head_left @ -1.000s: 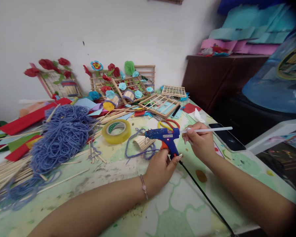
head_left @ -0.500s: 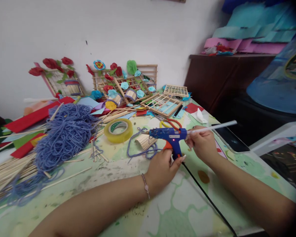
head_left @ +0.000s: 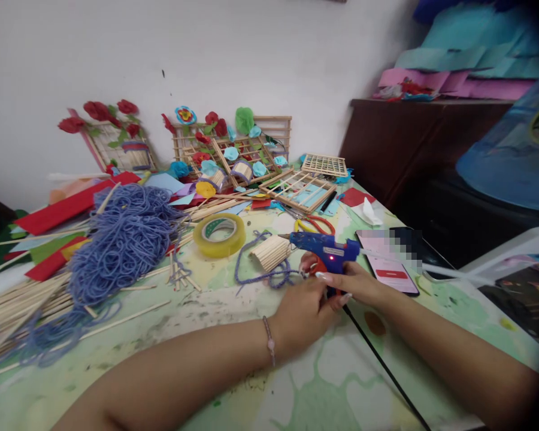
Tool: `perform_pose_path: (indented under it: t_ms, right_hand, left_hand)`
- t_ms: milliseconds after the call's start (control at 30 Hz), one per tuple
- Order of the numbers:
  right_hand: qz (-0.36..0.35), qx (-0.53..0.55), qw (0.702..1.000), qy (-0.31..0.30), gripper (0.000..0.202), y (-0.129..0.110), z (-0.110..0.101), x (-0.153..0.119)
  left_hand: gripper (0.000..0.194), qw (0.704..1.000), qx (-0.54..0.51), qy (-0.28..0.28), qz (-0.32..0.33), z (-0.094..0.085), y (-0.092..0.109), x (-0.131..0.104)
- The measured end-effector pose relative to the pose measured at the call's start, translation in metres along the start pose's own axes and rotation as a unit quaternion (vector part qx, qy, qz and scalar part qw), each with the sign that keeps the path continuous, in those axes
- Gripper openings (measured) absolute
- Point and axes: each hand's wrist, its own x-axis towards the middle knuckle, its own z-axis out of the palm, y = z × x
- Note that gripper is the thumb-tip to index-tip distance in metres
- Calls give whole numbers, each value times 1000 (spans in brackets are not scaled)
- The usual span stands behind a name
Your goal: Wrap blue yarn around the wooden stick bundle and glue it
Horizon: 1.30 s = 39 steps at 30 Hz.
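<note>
A blue hot glue gun (head_left: 312, 242) with a lit red light points left, low over the table. My left hand (head_left: 303, 314) is wrapped round its handle from the left. My right hand (head_left: 358, 284) closes on the same handle from the right, its fingers near the orange trigger and partly hidden. From the gun's back end a long whitish glue stick (head_left: 435, 270) sticks out to the right. Just left of the nozzle lies a curved panel of short wooden sticks (head_left: 270, 252), with a blue braided cord (head_left: 242, 278) beside it.
Left of the hands are a tape roll (head_left: 219, 235), a heap of blue yarn (head_left: 126, 233) and many wooden sticks. Scissors (head_left: 315, 225) lie behind the gun. A phone (head_left: 388, 276) is at right. Stick frames (head_left: 296, 191) and paper flowers stand at the back.
My right hand has left the glue stick and moved down-left onto the gun's handle. The gun has shifted slightly right. The phone beneath is now exposed.
</note>
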Motion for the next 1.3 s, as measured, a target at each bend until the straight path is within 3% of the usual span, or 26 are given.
perform_pose_path:
  t_ms: [100, 200, 267, 367, 400, 467, 567, 633, 900, 1067, 1300]
  right_hand:
    - [6, 31, 999, -4, 23, -5, 6, -2]
    - [-16, 111, 988, 105, 19, -6, 1, 3]
    - [-6, 150, 972, 180, 19, -5, -6, 9]
    - [35, 170, 951, 255, 21, -2, -16, 15]
    - [46, 173, 946, 270, 22, -1, -18, 16]
    - [58, 172, 945, 272, 21, 0, -19, 16]
    - [57, 147, 954, 253, 18, 1, -17, 15]
    - [52, 129, 958, 249, 17, 1, -15, 13]
    - [52, 106, 960, 254, 19, 4, -16, 13]
    - [47, 90, 962, 255, 21, 4, -15, 12]
    - [35, -56, 969, 239, 23, 2, -16, 10]
  left_hand:
    - [32, 998, 42, -39, 3, -15, 10, 8]
    - [29, 974, 171, -146, -33, -50, 20, 18]
    - [37, 951, 269, -132, -77, -78, 19, 24]
    - [33, 906, 393, -39, -154, -115, 4, 33]
    - [35, 894, 409, -33, -180, -123, -3, 36]
    - [49, 884, 401, -81, -225, -134, -19, 42]
    - [59, 877, 376, -176, -242, -138, -37, 50]
    - [62, 874, 376, -198, -237, -136, -43, 54]
    - [58, 868, 398, -207, -212, -127, -38, 55]
    - [59, 878, 393, -173, -213, -122, -36, 54]
    - [73, 901, 311, -138, -270, -115, -32, 48]
